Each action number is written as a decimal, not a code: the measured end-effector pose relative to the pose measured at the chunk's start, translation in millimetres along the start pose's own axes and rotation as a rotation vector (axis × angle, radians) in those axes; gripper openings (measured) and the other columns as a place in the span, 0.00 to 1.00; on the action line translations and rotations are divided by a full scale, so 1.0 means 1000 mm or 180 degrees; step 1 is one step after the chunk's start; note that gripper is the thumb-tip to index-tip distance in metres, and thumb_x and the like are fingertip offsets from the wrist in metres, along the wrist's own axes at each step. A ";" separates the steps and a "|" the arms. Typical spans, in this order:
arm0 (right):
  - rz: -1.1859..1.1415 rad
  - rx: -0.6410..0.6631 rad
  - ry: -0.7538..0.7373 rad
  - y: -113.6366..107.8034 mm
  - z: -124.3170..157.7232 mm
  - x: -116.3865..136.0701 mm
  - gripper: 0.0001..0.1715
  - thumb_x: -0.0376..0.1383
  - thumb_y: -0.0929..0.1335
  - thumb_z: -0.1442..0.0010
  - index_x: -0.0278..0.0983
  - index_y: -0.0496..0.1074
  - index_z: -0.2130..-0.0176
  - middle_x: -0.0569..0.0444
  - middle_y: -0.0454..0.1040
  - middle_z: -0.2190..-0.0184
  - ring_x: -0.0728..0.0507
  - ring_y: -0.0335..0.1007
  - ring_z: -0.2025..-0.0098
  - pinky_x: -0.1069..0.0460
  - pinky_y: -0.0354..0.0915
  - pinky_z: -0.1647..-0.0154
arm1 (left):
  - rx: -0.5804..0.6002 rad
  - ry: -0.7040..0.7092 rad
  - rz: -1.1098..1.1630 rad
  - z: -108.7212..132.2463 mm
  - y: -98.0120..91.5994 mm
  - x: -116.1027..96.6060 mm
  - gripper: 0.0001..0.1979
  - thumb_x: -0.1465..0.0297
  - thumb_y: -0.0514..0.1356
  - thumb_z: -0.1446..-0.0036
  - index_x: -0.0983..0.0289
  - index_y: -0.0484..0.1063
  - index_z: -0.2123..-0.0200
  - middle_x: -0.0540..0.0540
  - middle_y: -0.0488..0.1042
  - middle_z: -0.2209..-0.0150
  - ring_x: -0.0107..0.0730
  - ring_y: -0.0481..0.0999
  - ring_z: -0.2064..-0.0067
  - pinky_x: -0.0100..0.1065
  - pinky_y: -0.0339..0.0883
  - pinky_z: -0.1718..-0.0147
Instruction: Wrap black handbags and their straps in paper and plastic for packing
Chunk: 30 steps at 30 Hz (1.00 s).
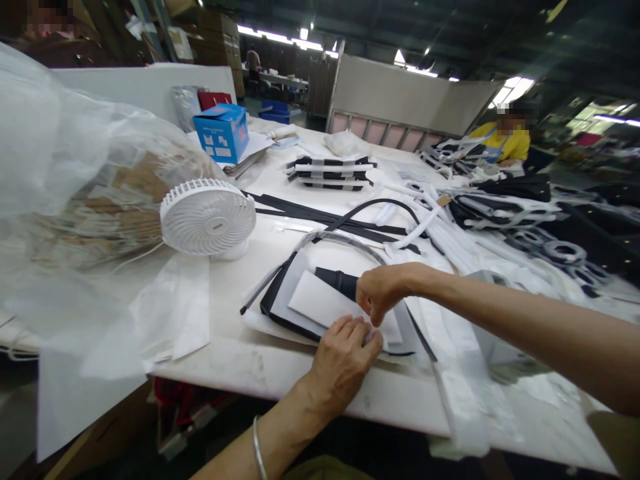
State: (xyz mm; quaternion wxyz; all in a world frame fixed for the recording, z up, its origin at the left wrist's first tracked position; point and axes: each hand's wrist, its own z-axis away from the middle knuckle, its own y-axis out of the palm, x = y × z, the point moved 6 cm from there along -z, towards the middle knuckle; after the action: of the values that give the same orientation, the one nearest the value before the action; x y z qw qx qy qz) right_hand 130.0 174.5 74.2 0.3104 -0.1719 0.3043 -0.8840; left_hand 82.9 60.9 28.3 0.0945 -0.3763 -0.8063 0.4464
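Observation:
My left hand [344, 360] lies fingers-down on a white paper-like sheet [320, 303] that rests on a black and grey flat fabric piece [280, 297] near the table's front edge. My right hand [381, 292] reaches in from the right and pinches the same sheet's near corner, with its fingers curled together. A black tube-like end [337, 281] pokes out just left of my right hand. A silver bangle [259, 449] circles my left wrist.
A small white fan [207, 217] stands to the left, beside a big clear bag of brown cardboard pieces [85, 180]. Black and white straps [330, 172] and rings [565, 252] cover the white table [280, 373]. A blue box [223, 132] sits further back. A person in yellow [505, 143] sits far right.

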 end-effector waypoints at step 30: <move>0.2281 -0.0508 -0.1329 0.004 -0.028 0.011 0.11 0.40 0.71 0.42 0.37 0.78 0.72 0.51 0.78 0.71 0.43 0.72 0.67 0.49 0.53 0.64 | -0.0013 0.0050 0.0020 -0.001 0.003 0.002 0.10 0.75 0.54 0.36 0.63 0.69 0.54 0.56 0.74 0.60 0.36 0.75 0.58 0.40 0.69 0.50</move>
State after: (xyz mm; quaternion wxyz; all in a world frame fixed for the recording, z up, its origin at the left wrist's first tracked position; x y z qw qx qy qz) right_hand 110.0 176.4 51.6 0.6389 -0.2541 0.3428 -0.6400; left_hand 83.8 63.5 25.9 0.0986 -0.3825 -0.8053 0.4421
